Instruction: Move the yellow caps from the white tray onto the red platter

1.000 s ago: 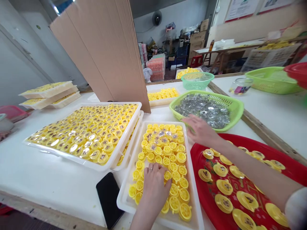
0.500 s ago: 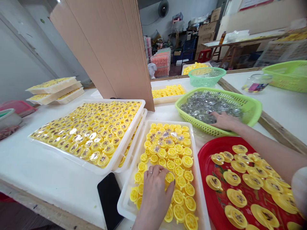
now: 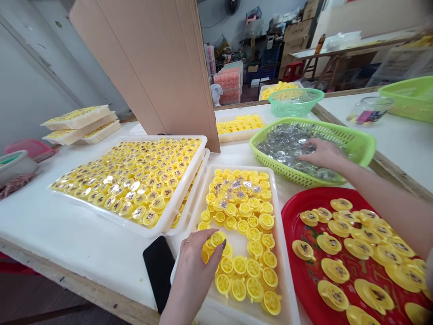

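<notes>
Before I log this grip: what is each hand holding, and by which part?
Left hand: a cup, apparently by opposite sides of its rim. Right hand, at the basket: can't tell.

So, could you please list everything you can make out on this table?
phone: one, black, centre-left
near tray: one, white, centre
other trays: several, white, left, back
cups: many, yellow, in trays
baskets: three, green, right, back
clear pieces: many, transparent, nearest basket
round tray: one, red, right
jar: one, clear, right
cardboard: one, brown, behind trays
containers: two, pink, white, far left
left hand: one, fingers at cups
right hand: one, over nearest basket
</notes>
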A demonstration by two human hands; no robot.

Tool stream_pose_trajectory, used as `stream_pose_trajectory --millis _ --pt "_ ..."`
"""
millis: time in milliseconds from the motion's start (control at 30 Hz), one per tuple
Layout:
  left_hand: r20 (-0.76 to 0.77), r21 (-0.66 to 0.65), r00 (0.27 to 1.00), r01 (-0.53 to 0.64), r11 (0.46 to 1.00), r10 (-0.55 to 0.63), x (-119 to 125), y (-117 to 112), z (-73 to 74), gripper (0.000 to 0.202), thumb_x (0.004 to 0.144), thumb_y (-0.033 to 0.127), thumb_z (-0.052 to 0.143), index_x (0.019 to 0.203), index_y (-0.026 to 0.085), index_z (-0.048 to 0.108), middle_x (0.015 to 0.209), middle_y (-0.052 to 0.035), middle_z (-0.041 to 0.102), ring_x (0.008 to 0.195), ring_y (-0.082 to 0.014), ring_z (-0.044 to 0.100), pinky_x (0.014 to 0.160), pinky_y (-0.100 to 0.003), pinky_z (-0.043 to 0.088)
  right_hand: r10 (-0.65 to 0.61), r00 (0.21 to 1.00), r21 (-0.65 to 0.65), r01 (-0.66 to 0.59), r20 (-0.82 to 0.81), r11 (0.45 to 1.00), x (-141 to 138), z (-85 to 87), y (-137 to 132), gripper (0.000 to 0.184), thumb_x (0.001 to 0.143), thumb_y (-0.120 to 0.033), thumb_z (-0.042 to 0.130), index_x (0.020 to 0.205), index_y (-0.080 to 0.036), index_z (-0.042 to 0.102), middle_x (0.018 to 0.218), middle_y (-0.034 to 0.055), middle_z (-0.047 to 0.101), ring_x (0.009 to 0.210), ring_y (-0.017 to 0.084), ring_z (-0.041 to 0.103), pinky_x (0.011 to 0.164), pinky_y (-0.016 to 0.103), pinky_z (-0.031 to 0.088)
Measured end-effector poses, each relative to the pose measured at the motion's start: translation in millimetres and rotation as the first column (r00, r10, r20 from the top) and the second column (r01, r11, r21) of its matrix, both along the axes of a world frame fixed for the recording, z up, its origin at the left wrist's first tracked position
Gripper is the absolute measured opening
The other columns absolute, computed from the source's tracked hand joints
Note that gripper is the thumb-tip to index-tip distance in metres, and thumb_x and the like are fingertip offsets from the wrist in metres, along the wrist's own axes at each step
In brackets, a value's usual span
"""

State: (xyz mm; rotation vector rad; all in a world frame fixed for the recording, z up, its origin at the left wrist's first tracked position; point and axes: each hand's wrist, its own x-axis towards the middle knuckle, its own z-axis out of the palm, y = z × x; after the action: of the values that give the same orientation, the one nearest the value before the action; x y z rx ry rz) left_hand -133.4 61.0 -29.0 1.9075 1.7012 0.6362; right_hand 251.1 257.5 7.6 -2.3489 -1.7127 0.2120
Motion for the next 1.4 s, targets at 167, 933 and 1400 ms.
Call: stream_pose_trajectory --millis 167,933,1400 --pt "0.142 -0.009 0.986 -0.09 0.996 0.09 -10.0 -14.7 5.1 0.033 0.086 0.043 0.057 0.11 0.024 0.067 0.104 -0.0068 0.072 0.09 -0.0242 0.065 0.081 -0.038 0.052 0.205 0.958 0.077 -0.194 -0.199 0.978 -63.5 35.5 -37.8 0.036 0.094 -0.038 0.048 0.122 -0.015 0.055 0.089 0.0009 0.062 0.068 0.012 0.062 0.061 0.026 0.05" --pt "0.599 -0.139 0.795 -0.018 0.99 0.098 -3.3 -27.8 -15.6 0.038 0.086 0.047 0.062 0.112 0.02 0.064 0.112 -0.0091 0.064 0.083 -0.016 0.059 0.073 -0.025 0.05 0.559 0.512 0.369 -0.43 -0.653 0.824 -175.9 -30.9 -174.5 0.039 0.1 -0.036 0.029 0.138 -0.028 0.035 0.115 0.0078 0.065 0.115 0.021 0.059 0.101 0.046 0.045" --pt "0.757 -0.213 0.653 0.202 0.956 0.03 49.3 -40.6 -15.8 0.027 0.081 0.027 0.069 0.108 0.024 0.069 0.114 -0.0065 0.064 0.102 -0.0199 0.059 0.082 -0.027 0.05 0.108 0.158 0.103 -0.039 -0.982 0.994 -166.4 -23.8 -250.4 0.028 0.079 -0.053 0.067 0.085 -0.026 0.07 0.072 -0.0004 0.06 0.057 0.011 0.053 0.047 0.021 0.046"
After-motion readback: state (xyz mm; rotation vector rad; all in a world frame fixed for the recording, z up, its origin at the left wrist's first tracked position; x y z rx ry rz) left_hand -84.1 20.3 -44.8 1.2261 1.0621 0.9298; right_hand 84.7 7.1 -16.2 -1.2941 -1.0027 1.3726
